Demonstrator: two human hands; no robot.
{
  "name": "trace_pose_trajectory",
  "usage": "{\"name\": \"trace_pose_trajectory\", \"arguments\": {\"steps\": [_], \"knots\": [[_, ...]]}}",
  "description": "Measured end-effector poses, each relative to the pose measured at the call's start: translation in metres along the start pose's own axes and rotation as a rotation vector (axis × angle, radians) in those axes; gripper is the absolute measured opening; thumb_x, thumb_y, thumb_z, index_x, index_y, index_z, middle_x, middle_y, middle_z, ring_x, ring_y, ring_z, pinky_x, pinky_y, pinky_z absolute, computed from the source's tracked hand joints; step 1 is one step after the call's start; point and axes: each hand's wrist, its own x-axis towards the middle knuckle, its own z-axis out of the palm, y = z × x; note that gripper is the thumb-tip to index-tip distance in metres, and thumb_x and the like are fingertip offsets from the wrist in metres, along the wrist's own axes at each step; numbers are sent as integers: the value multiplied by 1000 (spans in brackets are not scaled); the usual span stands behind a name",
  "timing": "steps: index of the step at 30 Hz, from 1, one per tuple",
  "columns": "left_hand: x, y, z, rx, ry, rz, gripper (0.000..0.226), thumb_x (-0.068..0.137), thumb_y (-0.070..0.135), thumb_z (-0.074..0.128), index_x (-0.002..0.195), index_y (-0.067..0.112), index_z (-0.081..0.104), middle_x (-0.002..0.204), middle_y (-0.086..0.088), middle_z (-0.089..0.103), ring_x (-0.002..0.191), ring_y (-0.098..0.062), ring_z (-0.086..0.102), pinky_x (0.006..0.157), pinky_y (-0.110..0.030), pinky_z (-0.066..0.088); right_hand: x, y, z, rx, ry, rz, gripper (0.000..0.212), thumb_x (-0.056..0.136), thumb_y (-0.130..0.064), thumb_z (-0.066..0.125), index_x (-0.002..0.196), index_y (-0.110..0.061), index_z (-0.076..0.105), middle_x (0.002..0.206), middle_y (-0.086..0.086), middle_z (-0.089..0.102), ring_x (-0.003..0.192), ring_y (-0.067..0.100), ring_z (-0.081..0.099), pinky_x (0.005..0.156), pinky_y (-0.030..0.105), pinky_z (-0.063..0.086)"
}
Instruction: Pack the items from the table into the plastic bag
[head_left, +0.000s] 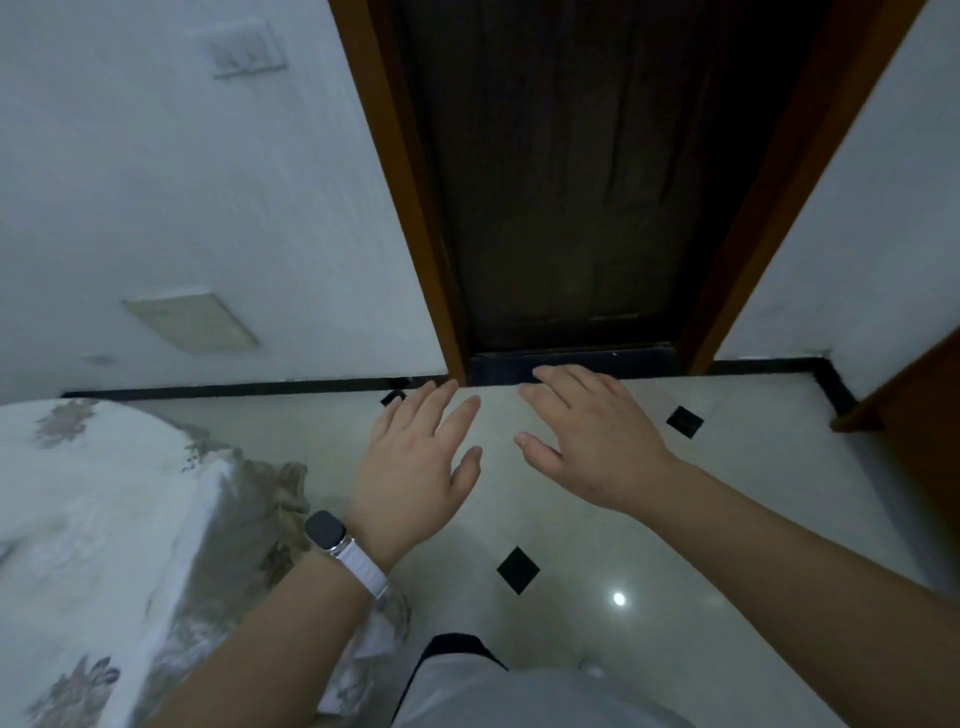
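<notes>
While both arms reach out over a pale tiled floor (597, 519), the left hand (410, 462) and right hand (592, 436) hover palms down, fingers spread, holding nothing.

Neither plastic bag nor table items show; no writing is legible on the smartwatch (326, 531), dark door (566, 208) or floral bedcover (104, 519).

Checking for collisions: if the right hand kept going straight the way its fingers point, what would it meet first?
Probably the dark door, near its foot. The right hand is open, palm down, fingers aimed at the doorway; nothing shows between them, though depth is hard to judge.
</notes>
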Motion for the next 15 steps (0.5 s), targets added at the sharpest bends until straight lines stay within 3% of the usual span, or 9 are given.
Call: {"name": "trace_pose_trajectory", "arguments": {"steps": [6, 15], "knots": [[51, -74, 27, 20, 50, -107, 48, 93, 43, 52, 132, 17, 60, 139, -12, 57, 129, -31, 51, 104, -48, 43, 108, -1, 15, -25, -35, -122, 60, 95, -56, 33, 144, -23, 41, 150, 2, 40, 137, 22, 34, 111, 40, 27], [146, -224, 60, -65, 92, -189, 48, 93, 44, 52, 134, 20, 57, 141, -9, 56, 133, -30, 49, 106, -50, 42, 301, -37, 22, -118, -26, -250, 57, 94, -56, 36, 139, -23, 48, 143, 2, 48, 134, 22, 40, 109, 39, 31]]}}
